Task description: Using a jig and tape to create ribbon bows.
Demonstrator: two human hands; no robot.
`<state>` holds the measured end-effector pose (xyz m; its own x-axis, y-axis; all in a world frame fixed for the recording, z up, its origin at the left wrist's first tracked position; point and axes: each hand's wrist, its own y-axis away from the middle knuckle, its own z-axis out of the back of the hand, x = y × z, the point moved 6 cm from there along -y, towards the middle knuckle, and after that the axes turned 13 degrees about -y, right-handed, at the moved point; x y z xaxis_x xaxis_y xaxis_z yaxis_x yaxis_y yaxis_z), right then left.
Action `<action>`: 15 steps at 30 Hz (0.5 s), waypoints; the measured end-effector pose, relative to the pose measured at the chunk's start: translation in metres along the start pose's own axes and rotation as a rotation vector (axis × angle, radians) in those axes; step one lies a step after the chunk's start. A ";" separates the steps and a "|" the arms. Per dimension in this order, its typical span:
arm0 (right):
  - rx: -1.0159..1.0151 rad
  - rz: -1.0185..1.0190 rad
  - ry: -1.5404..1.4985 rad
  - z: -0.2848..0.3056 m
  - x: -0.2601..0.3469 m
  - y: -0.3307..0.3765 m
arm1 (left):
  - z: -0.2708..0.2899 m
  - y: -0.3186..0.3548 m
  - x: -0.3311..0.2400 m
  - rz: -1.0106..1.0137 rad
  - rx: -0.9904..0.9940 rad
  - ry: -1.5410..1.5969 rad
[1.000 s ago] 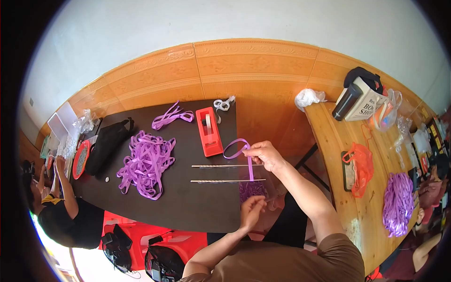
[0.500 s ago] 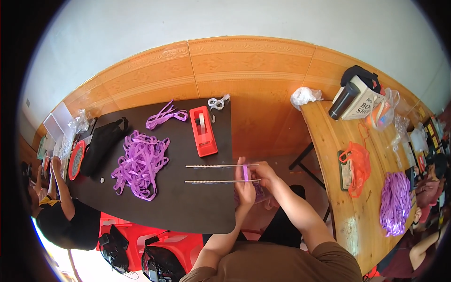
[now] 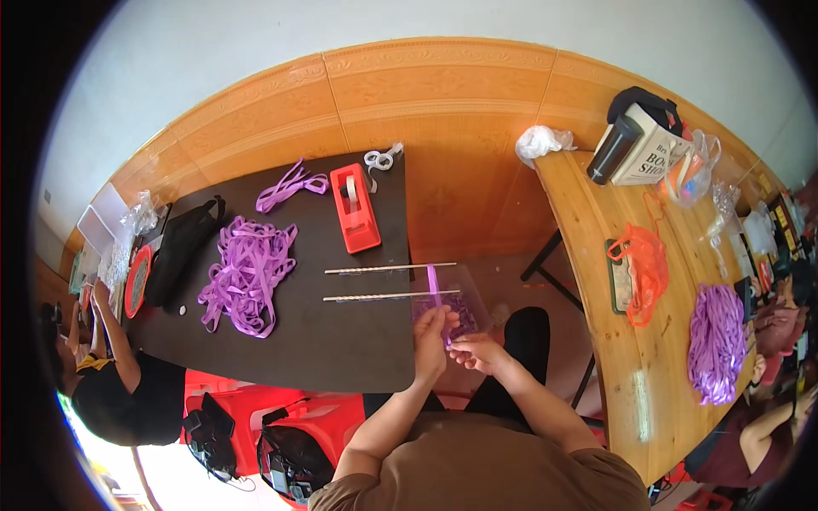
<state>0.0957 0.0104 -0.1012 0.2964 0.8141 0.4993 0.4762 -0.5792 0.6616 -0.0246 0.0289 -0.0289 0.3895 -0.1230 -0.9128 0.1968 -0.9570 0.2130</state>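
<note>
Head view looks down on a dark, matte counter (image 3: 281,341) with a rectangular top, set against a wall panelled in glossy orange-brown wood below and painted pale above. At the counter's right edge both hands meet: the left hand (image 3: 430,341) is closed around the lower end of a thin, flat purple ribbon strip (image 3: 434,285), and the right hand (image 3: 477,351) pinches the same strip just beside it, fingers curled. The strip runs up from the hands and lies across two slim, pale rods (image 3: 388,282) that rest parallel on the counter and stick out a little past its edge. Under the hands sits a clear plastic bag (image 3: 464,311) with small purple pieces inside. Further back on the counter stands a red tape dispenser (image 3: 356,209), blocky and smooth, with a small white coil (image 3: 381,158) near its far end. A loose, tangled heap of purple ribbon (image 3: 247,272) lies in the middle, and a smaller bunch of purple ribbon (image 3: 290,185) lies beyond it. A soft black bag (image 3: 179,247) and a round red dish (image 3: 136,281) sit at the left end, where another person in a black top (image 3: 119,400) is seated. To the right stands a second counter of pale, varnished wood (image 3: 596,255) carrying an orange plastic bag (image 3: 648,268), another pile of purple ribbon (image 3: 716,341), a black cup (image 3: 615,149) and a white crumpled bag (image 3: 541,140). Red plastic stools (image 3: 247,409) stand on the floor below.
</note>
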 end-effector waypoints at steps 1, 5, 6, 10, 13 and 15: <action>-0.048 0.116 0.096 0.004 0.005 0.005 | -0.002 0.004 0.002 0.060 0.040 0.014; 0.083 0.471 0.016 -0.012 0.026 0.037 | -0.004 0.015 -0.002 0.142 0.080 0.031; 0.109 0.462 0.056 -0.015 0.026 0.038 | -0.005 0.016 -0.003 0.142 0.076 0.033; 0.160 0.524 0.092 -0.038 0.023 0.048 | -0.005 0.017 -0.003 0.152 0.068 0.052; 0.087 0.737 0.303 -0.045 0.027 0.054 | -0.004 0.016 -0.002 0.133 0.060 0.038; 0.015 0.753 0.409 -0.046 0.027 0.057 | -0.003 0.016 -0.002 0.117 0.051 0.015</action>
<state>0.0928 -0.0025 -0.0237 0.2179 0.1325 0.9669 0.2843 -0.9564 0.0670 -0.0193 0.0143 -0.0219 0.4205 -0.2310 -0.8774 0.1030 -0.9486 0.2992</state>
